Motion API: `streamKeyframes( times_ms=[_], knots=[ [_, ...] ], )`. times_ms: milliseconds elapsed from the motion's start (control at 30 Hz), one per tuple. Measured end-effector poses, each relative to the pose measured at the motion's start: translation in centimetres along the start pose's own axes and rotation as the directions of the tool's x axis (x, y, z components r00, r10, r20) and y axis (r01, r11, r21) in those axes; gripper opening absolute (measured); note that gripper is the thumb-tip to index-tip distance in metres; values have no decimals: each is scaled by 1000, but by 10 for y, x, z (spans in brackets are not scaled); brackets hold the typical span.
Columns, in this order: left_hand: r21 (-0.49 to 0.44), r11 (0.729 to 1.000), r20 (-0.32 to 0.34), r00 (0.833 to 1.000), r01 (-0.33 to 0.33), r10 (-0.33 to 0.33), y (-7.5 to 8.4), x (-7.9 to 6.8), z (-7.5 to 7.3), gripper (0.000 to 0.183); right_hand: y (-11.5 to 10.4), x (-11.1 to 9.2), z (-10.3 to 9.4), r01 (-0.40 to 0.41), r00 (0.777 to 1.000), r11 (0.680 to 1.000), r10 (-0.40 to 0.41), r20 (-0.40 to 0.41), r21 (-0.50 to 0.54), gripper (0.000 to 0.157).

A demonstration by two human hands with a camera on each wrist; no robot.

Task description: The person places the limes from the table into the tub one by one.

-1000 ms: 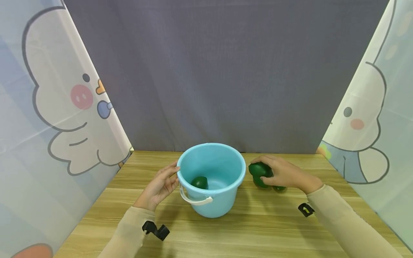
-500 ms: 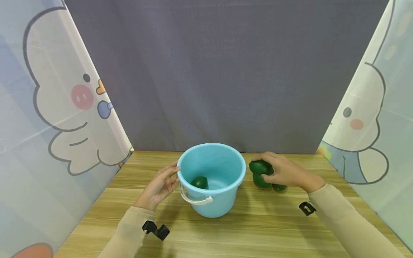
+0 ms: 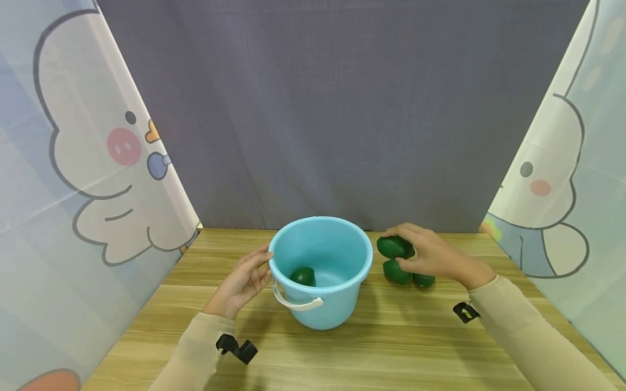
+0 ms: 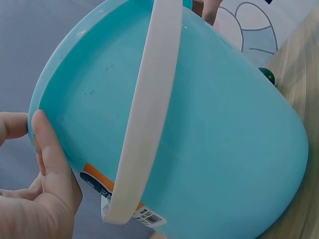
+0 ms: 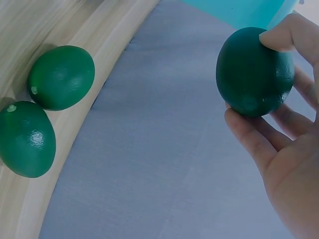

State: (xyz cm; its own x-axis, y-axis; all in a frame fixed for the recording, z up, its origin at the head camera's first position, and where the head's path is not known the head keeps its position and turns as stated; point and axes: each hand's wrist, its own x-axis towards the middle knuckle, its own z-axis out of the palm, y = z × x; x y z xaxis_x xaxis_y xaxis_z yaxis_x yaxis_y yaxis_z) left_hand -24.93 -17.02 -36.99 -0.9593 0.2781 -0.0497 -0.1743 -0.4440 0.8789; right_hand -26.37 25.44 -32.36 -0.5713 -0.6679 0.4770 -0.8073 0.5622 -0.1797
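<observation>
A light blue bucket (image 3: 323, 312) stands upright on the table, and one dark green avocado (image 3: 303, 276) lies inside it. My left hand (image 3: 239, 285) pinches the bucket's rim on its left side; the left wrist view shows a finger on each side of the rim (image 4: 36, 99). To the right of the bucket, my right hand (image 3: 432, 258) holds another glossy green avocado (image 5: 254, 72) between thumb and fingers, above the table. Below that hand, two more avocados lie side by side on the wood, one (image 3: 397, 272) left of the other (image 3: 423, 280).
The bucket's white handle (image 3: 298, 305) hangs down at its front. A wood-grain table (image 3: 352, 358) ends at a dark grey curtain (image 3: 337, 119) at the back. Cartoon-printed sheets (image 3: 122, 217) flank both sides.
My right hand has risen slightly with the avocado, opening a small gap above the two below. My left hand and the bucket stay still.
</observation>
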Motion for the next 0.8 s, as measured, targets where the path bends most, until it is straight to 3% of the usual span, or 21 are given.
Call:
streamKeyframes(
  times_ms=[367, 800],
  knots=[
    [2, 1000, -8, 1000, 2, -2, 0, 0, 0, 57, -1, 4, -3, 72, 996, 997, -73, -58, -13, 54],
    [9, 1000, -4, 1000, 1, -1, 0, 0, 1, 57, -4, 8, -10, 50, 998, 998, -52, -47, -36, 54]
  ],
)
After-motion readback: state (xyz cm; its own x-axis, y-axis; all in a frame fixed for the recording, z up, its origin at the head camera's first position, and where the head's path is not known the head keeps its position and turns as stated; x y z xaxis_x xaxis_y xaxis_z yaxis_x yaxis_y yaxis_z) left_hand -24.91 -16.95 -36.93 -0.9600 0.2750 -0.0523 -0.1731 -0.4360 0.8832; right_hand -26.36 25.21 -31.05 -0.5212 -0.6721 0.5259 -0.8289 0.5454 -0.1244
